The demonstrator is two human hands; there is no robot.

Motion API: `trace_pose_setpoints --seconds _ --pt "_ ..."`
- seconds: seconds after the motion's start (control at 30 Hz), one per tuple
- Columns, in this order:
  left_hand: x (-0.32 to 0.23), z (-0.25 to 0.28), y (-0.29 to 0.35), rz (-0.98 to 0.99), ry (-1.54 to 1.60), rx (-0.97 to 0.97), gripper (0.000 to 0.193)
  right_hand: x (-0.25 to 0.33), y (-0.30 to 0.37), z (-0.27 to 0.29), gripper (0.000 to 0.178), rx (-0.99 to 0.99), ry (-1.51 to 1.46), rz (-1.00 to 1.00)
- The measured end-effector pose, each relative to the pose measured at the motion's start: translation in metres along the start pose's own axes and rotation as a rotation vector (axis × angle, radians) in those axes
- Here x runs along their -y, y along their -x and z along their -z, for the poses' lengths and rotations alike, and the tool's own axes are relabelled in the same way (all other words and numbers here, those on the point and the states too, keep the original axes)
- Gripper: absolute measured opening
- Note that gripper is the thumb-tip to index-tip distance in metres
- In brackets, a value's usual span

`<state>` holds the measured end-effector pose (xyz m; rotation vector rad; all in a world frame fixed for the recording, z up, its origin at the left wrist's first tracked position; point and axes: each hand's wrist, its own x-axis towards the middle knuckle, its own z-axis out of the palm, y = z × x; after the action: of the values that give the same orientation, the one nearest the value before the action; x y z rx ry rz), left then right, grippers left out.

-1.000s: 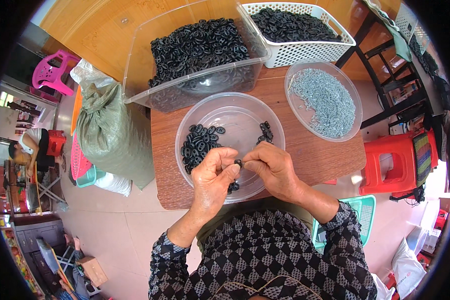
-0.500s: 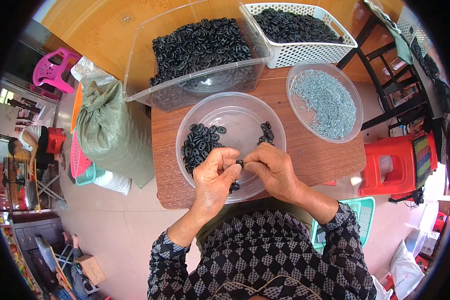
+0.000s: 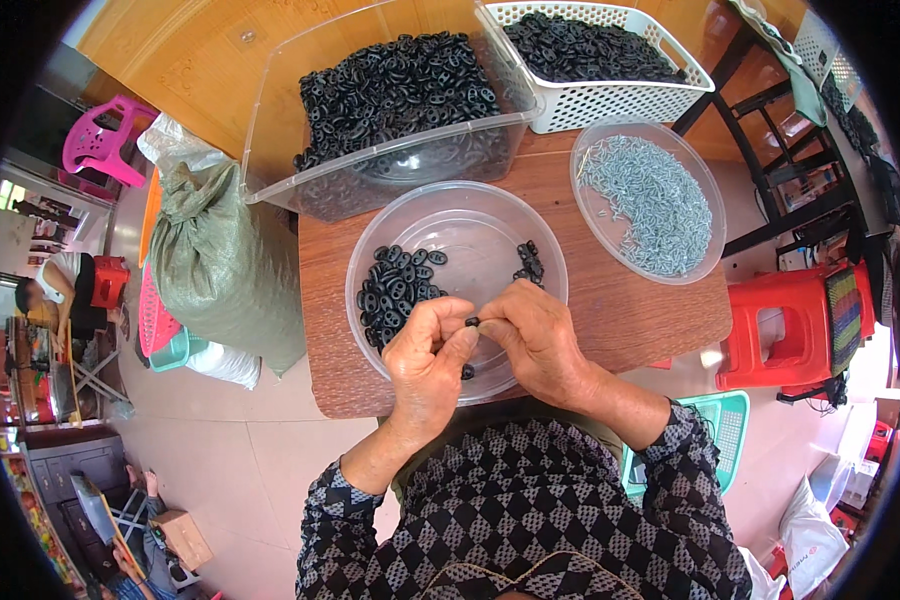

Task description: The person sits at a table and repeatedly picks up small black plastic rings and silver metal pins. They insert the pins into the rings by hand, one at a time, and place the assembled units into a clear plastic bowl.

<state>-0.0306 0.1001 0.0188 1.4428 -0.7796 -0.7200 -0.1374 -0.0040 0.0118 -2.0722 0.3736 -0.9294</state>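
Over the near side of a round clear plastic bowl (image 3: 560, 270), my two hands meet at the fingertips. Between thumb and forefinger, my left hand (image 3: 422, 350) pinches a small black oval piece (image 3: 472, 322). My right hand (image 3: 538, 335) is closed too, its fingertips pressed against the right side of that piece; whatever they grip is hidden. Many loose black oval pieces with two holes (image 3: 395, 285) lie in the bowl's left part. A smaller cluster of black pieces (image 3: 529, 263) sits at its right, and one dark piece (image 3: 467, 371) shows below my left fingers.
Behind the bowl stands a clear tub (image 3: 320, 195) heaped with black pieces, beside a white basket (image 3: 610, 108) of similar ones. A round tray (image 3: 718, 235) of small silvery screws lies right on the wooden table (image 3: 650, 310). A green sack (image 3: 225, 270) leans left; red stools (image 3: 770, 340) stand right.
My right fingertips have come closer against the black piece, and that hand has shifted slightly left. The left hand keeps its pinch almost in place. The whole view has moved a little.
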Motion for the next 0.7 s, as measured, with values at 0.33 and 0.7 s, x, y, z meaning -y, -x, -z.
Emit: trace_pose_setpoints --seconds 0.33,0.7 --pt "-0.005 0.005 0.001 0.044 0.097 0.008 0.019 0.012 -0.001 0.004 0.006 0.084 -0.197 -0.335" --pt "0.001 0.003 0.007 -0.042 0.018 -0.018 0.019 0.002 -0.003 0.001 0.007 0.068 -0.077 -0.01"
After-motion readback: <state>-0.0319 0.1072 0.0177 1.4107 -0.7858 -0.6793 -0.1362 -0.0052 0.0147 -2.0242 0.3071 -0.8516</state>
